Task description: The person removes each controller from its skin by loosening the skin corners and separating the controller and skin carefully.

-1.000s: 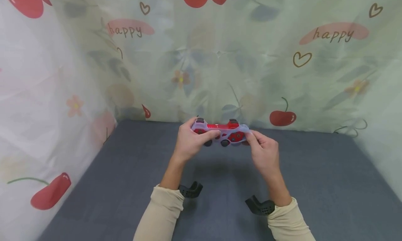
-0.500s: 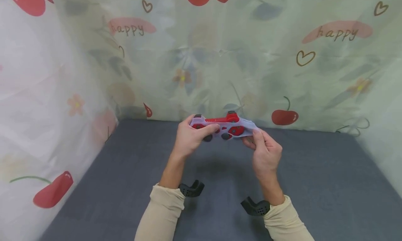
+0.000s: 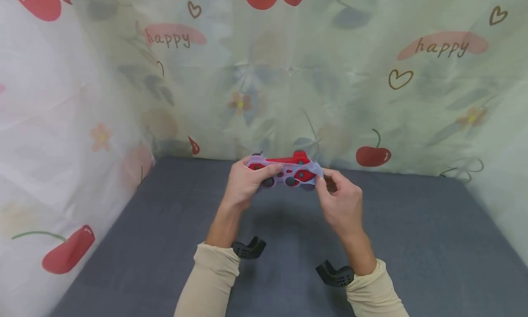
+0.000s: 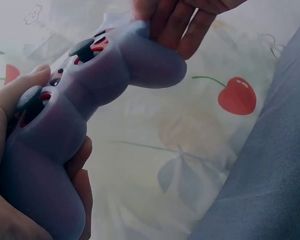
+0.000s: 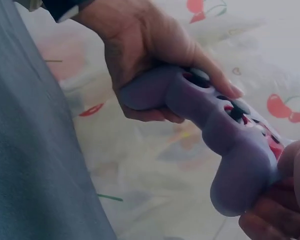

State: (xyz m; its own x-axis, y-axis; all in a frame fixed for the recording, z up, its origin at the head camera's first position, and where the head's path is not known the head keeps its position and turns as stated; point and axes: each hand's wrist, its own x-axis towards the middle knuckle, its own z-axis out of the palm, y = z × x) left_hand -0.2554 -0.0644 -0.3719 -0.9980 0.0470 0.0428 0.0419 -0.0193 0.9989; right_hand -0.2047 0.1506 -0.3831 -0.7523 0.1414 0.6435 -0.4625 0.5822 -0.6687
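Note:
Held up over the far part of the table is a red game controller [image 3: 304,175] with dark thumbsticks. A translucent purple silicone cover [image 4: 102,82] wraps its grips and face, while the red top edge and right shoulder show bare in the head view. My left hand [image 3: 244,183] grips the controller's left side, its thumb lying across the face. At the right end, my right hand [image 3: 341,201] pinches the cover's edge between thumb and fingers. Both covered grips show in the right wrist view, the left one resting against the left palm.
A dark grey cloth covers the table [image 3: 165,243]. Close behind stands a patterned curtain [image 3: 284,110] with cherries and hearts, and another curtain side [image 3: 62,170] borders the left. Black wrist mounts [image 3: 335,275] stick out inward from both wrists.
My right hand first drew the cover out to the right, stretching it, then came back left against the controller. The cover is now less stretched. The left hand keeps its grip.

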